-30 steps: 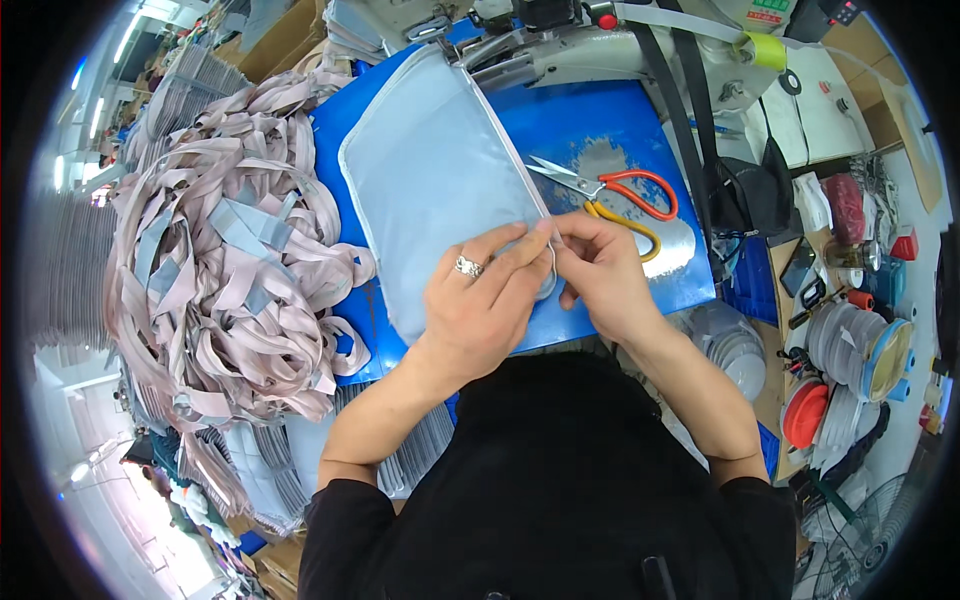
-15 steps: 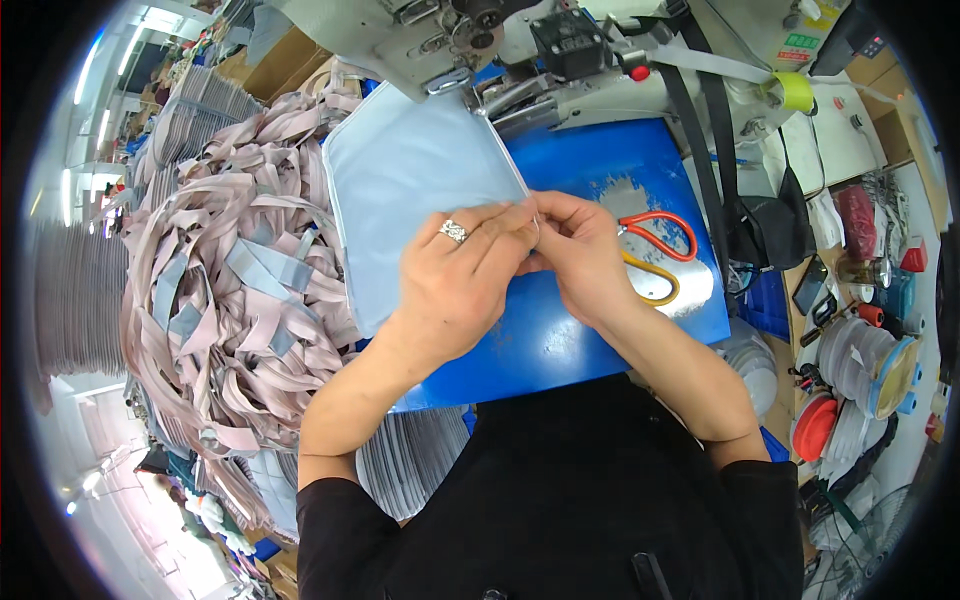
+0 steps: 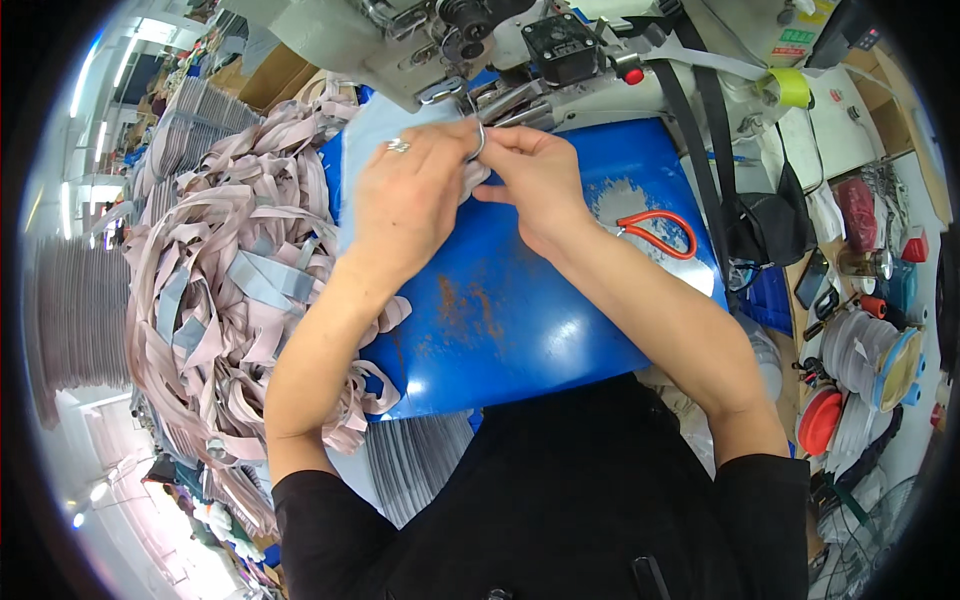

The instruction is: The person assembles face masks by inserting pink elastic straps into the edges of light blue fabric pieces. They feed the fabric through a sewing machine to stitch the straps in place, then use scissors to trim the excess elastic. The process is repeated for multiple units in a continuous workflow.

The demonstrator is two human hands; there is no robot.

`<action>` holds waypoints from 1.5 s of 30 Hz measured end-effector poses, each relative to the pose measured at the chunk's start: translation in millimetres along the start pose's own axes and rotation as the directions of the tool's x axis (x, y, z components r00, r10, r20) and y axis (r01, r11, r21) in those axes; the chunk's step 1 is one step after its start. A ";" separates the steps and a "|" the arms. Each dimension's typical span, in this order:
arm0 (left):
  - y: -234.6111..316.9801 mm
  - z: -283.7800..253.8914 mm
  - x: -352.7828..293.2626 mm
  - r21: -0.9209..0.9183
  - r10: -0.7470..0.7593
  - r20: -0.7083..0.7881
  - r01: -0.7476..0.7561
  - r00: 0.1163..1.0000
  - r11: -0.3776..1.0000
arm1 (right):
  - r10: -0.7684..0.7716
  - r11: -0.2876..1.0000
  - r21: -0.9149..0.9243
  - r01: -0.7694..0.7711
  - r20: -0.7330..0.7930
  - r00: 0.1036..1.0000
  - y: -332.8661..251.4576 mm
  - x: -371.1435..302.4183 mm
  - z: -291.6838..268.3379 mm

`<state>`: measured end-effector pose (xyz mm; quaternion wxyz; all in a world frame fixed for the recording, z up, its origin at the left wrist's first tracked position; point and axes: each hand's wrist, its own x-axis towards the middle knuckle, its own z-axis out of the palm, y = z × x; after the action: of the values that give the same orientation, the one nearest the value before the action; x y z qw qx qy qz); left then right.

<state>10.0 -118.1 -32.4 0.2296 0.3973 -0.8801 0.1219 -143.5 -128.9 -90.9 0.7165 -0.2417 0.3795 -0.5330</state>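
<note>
Just in front of the sewing machine head (image 3: 430,50), my hands work close together on a light blue fabric panel (image 3: 370,140). My left hand (image 3: 412,195), with a ring on one finger, lies over the panel, its fingers bent onto the cloth near the edge. Beside it, my right hand (image 3: 535,180) pinches the panel's pale edge between thumb and forefinger. A thin curved greyish piece (image 3: 481,142) rises at the fingertips; I cannot tell whether it is trim or part of the machine. Much of the panel is hidden under my left hand.
Scissors with a red handle (image 3: 660,235) lie on the worn blue table plate (image 3: 520,330), partly under my right forearm. A heap of pinkish fabric strips (image 3: 240,270) crowds the left side. Black straps (image 3: 715,150) hang at the right, near a shelf with tape rolls (image 3: 855,350).
Both hands have moved away from my body and leftward, toward the machine head, with the panel. My right forearm now covers the scissors' yellow handle. More of the blue plate shows.
</note>
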 end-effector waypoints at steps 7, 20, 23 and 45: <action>-16.2 -41.8 -41.6 0.318 -0.236 0.327 0.129 0.915 0.939 | -0.125 0.979 -0.175 0.108 -0.089 0.988 7.4 0.5 17.4; -6.3 -93.0 20.8 0.284 0.107 0.553 -0.308 0.826 0.908 | -0.155 0.912 -0.378 0.160 0.045 0.987 0.2 -5.9 -9.9; -8.8 -101.5 26.1 0.272 0.112 0.617 -0.345 0.779 0.898 | 0.006 0.941 -0.339 0.019 0.073 0.997 -10.0 -17.0 -12.3; 70.3 -27.6 33.6 0.313 -0.275 0.473 0.132 0.837 0.941 | 0.030 0.993 0.114 -0.037 0.065 0.997 11.8 -5.0 -10.8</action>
<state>-54.0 -82.7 6.1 -0.0554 0.5345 -0.8368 0.1046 -146.0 -119.8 -104.8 0.7498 -0.2101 0.3294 -0.5340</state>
